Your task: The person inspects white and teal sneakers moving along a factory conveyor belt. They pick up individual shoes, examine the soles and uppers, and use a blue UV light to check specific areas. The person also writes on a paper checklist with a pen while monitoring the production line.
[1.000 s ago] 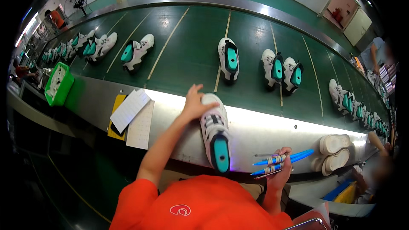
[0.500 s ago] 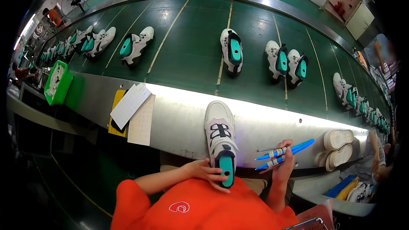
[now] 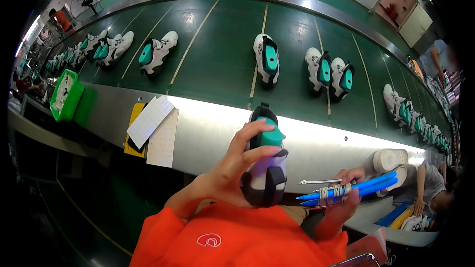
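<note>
Shoe held up close in the left hand, blue pens bundled in the right.

The left hand (image 3: 232, 173) has fingers (image 3: 260, 129) curled around one white-and-teal shoe (image 3: 266, 168), lifted off the metal ledge (image 3: 208, 133); the grip looks loose, so the shoe could slip. The right hand (image 3: 346, 193) pinches two banded blue pens (image 3: 354, 188), which could mark the shoe. Beyond the fingertips, about nine clear shoes ride the belt (image 3: 222, 54); two soles (image 3: 391, 160) lie right.

White-teal-black sneaker (image 3: 266, 163) upright, held; bundled blue pens (image 3: 354, 189) near-horizontal, gripped.
</note>
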{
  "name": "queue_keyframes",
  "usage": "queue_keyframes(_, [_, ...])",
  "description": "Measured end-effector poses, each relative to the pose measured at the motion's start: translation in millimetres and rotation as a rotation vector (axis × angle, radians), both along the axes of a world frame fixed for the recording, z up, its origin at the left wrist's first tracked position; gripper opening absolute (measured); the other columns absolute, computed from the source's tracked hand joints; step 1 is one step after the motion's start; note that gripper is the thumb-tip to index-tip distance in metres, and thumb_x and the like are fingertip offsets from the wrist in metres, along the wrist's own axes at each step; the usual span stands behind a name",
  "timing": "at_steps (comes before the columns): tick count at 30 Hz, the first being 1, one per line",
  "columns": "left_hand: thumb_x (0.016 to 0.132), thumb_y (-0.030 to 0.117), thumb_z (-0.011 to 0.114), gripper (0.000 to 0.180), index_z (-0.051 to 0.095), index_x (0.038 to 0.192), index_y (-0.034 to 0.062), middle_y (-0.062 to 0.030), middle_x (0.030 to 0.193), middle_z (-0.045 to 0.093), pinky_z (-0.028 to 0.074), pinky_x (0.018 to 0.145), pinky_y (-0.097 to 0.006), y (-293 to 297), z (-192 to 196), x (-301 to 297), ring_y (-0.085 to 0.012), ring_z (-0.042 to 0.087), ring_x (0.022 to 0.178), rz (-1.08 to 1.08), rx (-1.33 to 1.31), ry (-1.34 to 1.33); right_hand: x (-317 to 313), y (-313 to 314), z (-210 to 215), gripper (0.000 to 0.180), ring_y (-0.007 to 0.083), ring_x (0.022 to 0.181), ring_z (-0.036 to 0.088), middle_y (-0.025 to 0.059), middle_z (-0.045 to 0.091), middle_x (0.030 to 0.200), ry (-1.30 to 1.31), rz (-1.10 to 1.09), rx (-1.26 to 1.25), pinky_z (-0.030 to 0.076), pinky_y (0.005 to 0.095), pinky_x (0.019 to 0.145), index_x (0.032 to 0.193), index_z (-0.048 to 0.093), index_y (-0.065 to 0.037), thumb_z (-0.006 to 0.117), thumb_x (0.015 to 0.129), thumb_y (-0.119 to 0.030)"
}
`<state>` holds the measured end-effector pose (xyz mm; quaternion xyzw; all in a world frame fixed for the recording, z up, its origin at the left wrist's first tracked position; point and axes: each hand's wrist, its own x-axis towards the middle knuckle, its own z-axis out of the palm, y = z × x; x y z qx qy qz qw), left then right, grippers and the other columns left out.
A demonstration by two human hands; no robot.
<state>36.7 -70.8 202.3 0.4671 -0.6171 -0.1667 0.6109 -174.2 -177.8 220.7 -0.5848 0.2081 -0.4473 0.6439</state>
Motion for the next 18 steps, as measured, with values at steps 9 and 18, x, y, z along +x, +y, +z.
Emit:
queue_keyframes(9, [0.052, 0.017, 0.081, 0.084, 0.040, 0.125, 0.0155, -0.0185, 0.131, 0.028, 0.020, 0.101, -0.051, -3, -2, -3, -0.0390, 0.032, 0.121, 0.051, -0.004, -0.046, 14, 21, 6, 0.036, 0.0100, 0.046, 0.044, 0.0142, 0.052, 0.064, -0.144, 0.137, -0.156, 0.037, 0.0209, 0.042, 0.088, 0.040, 0.000, 0.054, 0.086, -0.033])
queue_keyframes(18, [0.051, 0.018, 0.082, 0.086, 0.039, 0.126, 0.0152, -0.0183, 0.131, 0.028, 0.021, 0.101, -0.051, -3, 0, -2, -0.0398, 0.031, 0.121, 0.050, -0.022, 0.006, 25, 23, 7, 0.039, 0.0112, 0.045, 0.045, 0.0102, 0.050, 0.058, -0.127, 0.006, -0.247, 0.038, 0.0213, 0.041, 0.086, 0.039, 0.000, 0.054, 0.085, -0.036])
